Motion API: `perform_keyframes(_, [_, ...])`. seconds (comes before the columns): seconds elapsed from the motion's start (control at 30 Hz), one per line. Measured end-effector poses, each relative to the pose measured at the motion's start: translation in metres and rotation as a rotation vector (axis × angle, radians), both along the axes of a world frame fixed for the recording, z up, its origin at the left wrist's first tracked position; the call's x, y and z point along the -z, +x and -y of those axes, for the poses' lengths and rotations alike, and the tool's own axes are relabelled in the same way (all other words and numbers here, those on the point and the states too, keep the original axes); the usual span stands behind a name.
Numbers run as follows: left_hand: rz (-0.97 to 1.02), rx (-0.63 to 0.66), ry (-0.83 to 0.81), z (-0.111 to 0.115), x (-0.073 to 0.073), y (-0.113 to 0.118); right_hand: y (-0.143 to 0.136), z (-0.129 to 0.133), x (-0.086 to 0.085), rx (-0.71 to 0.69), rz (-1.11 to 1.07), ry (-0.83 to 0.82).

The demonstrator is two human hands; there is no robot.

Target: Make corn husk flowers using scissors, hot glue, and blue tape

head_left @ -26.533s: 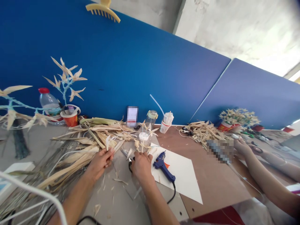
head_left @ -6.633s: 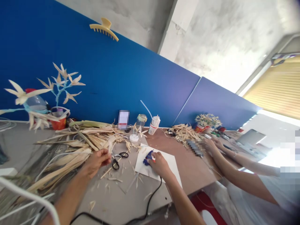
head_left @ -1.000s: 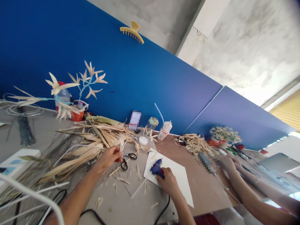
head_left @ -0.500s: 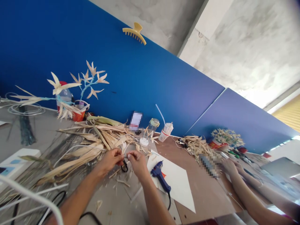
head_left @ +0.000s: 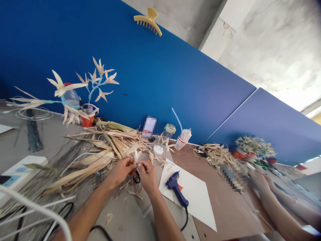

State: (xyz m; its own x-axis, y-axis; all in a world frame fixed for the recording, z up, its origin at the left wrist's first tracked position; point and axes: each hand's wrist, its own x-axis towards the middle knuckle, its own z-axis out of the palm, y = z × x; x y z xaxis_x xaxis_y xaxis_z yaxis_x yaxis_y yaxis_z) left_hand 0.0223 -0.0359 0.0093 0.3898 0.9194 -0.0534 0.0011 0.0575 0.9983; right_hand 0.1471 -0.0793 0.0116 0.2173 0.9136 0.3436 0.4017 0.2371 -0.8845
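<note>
My left hand (head_left: 126, 169) and my right hand (head_left: 146, 172) meet over the middle of the table, fingertips nearly touching. Both are closed in a pinch around the lower end of a small pale husk flower (head_left: 136, 156), whose petals rise above the fingertips. Just beneath the fingers shows a black scissor handle (head_left: 136, 177). Behind and left of my hands spreads a heap of dried corn husks (head_left: 97, 164). To the right, a blue glue gun (head_left: 177, 190) lies on a white sheet (head_left: 200, 201).
Husk flowers on blue stems (head_left: 94, 87) stand in a red cup (head_left: 87, 120) at the back left. A power strip (head_left: 22, 174) and white tubes lie left. A glass jar (head_left: 168, 131) and white cup (head_left: 183, 139) stand behind. Another person's hands (head_left: 258, 179) are at the right.
My hands have drawn closer together, and the husk petals now stand up at my fingertips. The view has shifted slightly, with the wall clip higher and the other person further right.
</note>
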Motion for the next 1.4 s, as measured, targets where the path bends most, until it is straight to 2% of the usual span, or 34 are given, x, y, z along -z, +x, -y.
perform_keyframes(0.13, [-0.014,0.002,-0.001,0.002,-0.005,0.0,0.003,0.0,-0.001,-0.035,-0.036,0.004])
perform_keyframes(0.33, [0.032,-0.032,0.03,0.001,-0.001,-0.001,0.004,0.003,-0.002,-0.111,-0.075,0.077])
perform_keyframes(0.47, [0.077,-0.04,-0.028,0.003,-0.005,0.0,0.006,0.004,-0.003,-0.119,-0.121,0.063])
perform_keyframes(0.63, [0.141,-0.018,-0.135,0.008,-0.011,-0.001,0.012,-0.001,0.002,0.0,-0.319,-0.046])
perform_keyframes(0.77, [0.141,0.012,-0.16,0.008,-0.006,0.001,0.009,-0.006,0.006,-0.042,-0.505,-0.163])
perform_keyframes(1.0, [0.057,0.016,-0.182,0.01,-0.005,0.005,0.007,-0.006,0.003,-0.106,-0.659,-0.271])
perform_keyframes(1.17, [0.009,-0.046,-0.168,0.007,-0.003,0.004,0.018,-0.008,0.005,0.047,-0.65,-0.188])
perform_keyframes(1.3, [-0.031,-0.051,-0.122,0.005,0.0,0.003,0.015,-0.004,0.007,-0.076,-0.569,-0.247])
perform_keyframes(1.4, [-0.067,-0.044,-0.074,0.005,0.0,0.002,0.009,-0.001,0.008,-0.11,-0.568,-0.268])
